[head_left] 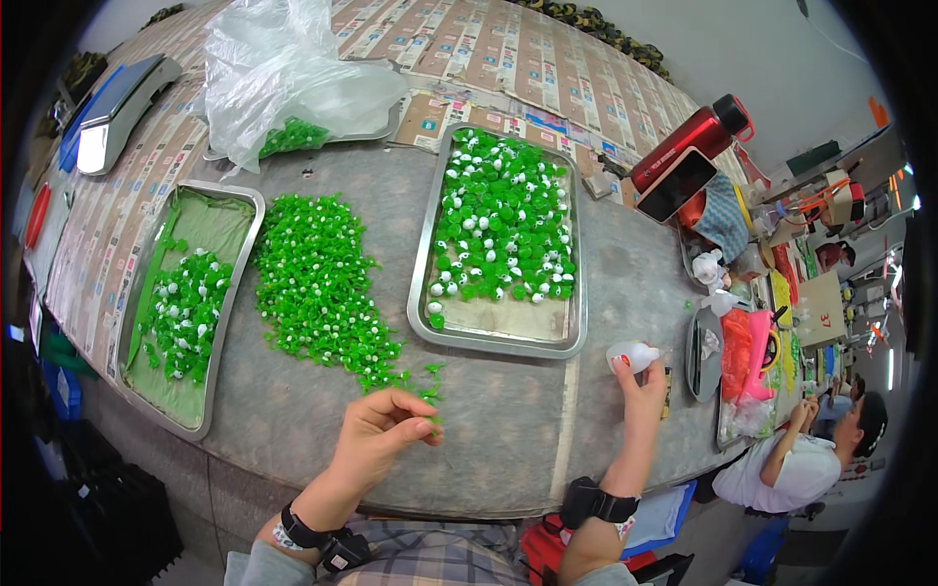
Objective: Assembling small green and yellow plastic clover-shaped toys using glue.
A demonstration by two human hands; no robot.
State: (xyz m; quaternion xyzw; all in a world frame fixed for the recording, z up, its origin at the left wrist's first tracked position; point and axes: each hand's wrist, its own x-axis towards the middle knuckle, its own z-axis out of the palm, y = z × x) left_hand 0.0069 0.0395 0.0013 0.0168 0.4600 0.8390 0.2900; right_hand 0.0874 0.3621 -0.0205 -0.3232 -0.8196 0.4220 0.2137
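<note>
My left hand (386,435) is closed in a pinch at the near end of a heap of small green plastic pieces (318,278). A bit of green shows at its fingertips, mostly hidden by the fingers. In my right hand (640,386) is a small white squeeze bottle (635,354), tipped on its side with its narrow end to the right. Ahead, between the hands, a metal tray (498,337) holds many green pieces and white ball-like parts with dark spots. At the left another metal tray (205,410), lined with green, carries a smaller pile of the same.
Far left, a plastic bag (269,73) covers a third tray beside a scale (122,112). To the right lie a red flask (689,142), a phone (676,186), a dark oval dish (703,354) and a pink tool (757,356). Another person (796,464) sits at the right.
</note>
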